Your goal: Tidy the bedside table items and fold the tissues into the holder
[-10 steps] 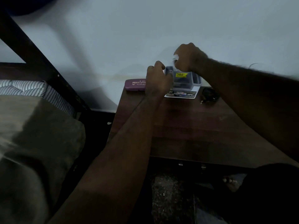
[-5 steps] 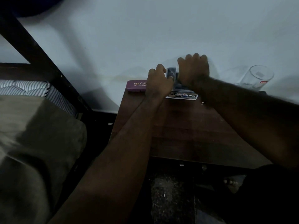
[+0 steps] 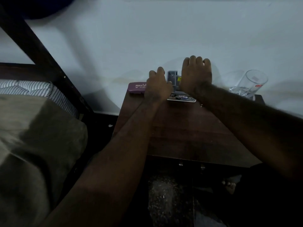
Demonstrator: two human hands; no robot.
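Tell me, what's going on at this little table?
A person is tidying a dark wooden bedside table by the wall. The left hand holds the left side of a small grey holder at the back, while the right hand covers its top; no tissue shows. A purple glasses case lies to its left and a clear glass stands to its right.

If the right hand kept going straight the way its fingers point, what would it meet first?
Most likely the pale wall behind the table: the right hand lies over the holder with its fingers aimed that way. Depth is unclear.
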